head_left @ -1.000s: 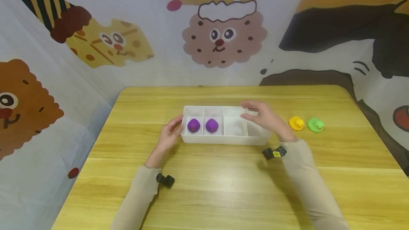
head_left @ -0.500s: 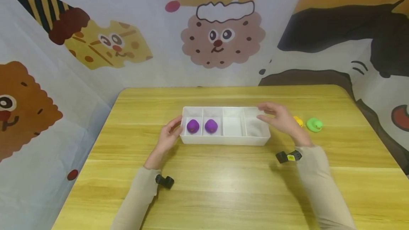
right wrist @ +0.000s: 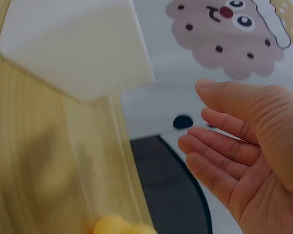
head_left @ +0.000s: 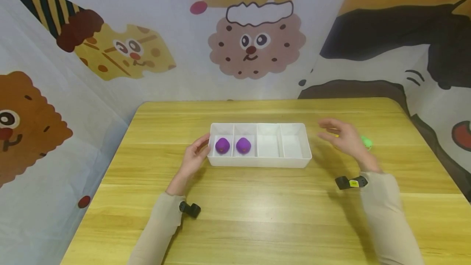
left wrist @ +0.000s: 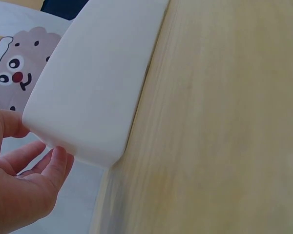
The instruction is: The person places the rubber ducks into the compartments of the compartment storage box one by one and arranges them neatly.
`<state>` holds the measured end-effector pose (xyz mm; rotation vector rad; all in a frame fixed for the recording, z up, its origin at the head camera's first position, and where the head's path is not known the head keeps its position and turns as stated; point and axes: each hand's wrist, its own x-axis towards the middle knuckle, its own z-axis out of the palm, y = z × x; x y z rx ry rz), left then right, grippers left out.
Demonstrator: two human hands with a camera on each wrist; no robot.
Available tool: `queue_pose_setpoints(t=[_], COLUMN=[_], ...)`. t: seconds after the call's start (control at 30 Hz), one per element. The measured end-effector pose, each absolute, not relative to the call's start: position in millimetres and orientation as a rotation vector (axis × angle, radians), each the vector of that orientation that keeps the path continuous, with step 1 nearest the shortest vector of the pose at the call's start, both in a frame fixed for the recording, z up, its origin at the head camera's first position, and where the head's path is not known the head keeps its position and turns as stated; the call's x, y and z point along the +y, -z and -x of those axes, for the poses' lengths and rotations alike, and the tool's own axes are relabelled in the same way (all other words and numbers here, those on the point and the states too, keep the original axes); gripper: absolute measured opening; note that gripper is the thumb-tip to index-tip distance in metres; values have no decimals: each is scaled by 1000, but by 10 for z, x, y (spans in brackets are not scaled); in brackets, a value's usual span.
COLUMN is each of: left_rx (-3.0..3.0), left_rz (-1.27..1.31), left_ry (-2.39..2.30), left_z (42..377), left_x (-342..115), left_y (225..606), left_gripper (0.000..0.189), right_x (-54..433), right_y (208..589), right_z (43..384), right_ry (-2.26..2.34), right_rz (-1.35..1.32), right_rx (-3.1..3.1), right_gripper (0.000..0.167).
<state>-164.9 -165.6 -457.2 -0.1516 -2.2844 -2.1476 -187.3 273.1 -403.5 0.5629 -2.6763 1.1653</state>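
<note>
A white box [head_left: 259,162] with several compartments in a row lies on the wooden table. Two small purple rounded toys, one [head_left: 222,145] in the leftmost compartment and one [head_left: 243,145] beside it, sit inside; the two right compartments hold nothing. My left hand [head_left: 194,156] touches the box's left end wall with relaxed fingertips. Off the box's right end, my right hand [head_left: 344,138] is raised with its fingers loosely spread and nothing in them. Beneath it a yellow toy duck [right wrist: 118,226] is mostly hidden in the head view. A green toy duck [head_left: 366,142] shows partly behind the same hand.
The table [head_left: 235,216] has a rounded far edge. A white cloth [head_left: 176,81] printed with cartoon figures hangs behind it and along the left side. Each wrist carries a small black camera, one [head_left: 190,209] on the left and one [head_left: 351,182] on the right.
My right hand has moved right, from over the box's right compartments to above the yellow duck, now covering most of it. The left hand stays at the box's left end.
</note>
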Motion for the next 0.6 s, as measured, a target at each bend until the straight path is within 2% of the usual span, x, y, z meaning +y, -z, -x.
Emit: queue_pose_setpoints(t=[0.37,0.6], left_rx=[-2282,-2284], left_rz=[161,169], left_ry=[2155,2153], left_z=[1648,1647], left_x=[-1666,-1669], left_y=[4576,4577], left_gripper=[45,45], right_x=[3098,3219], right_y=[4105,4199], right_z=[1890,1912], right_ry=[-1207,-1174], right_rz=[-322,-339], right_rx=[-2851,-2958], right_gripper=[49,55])
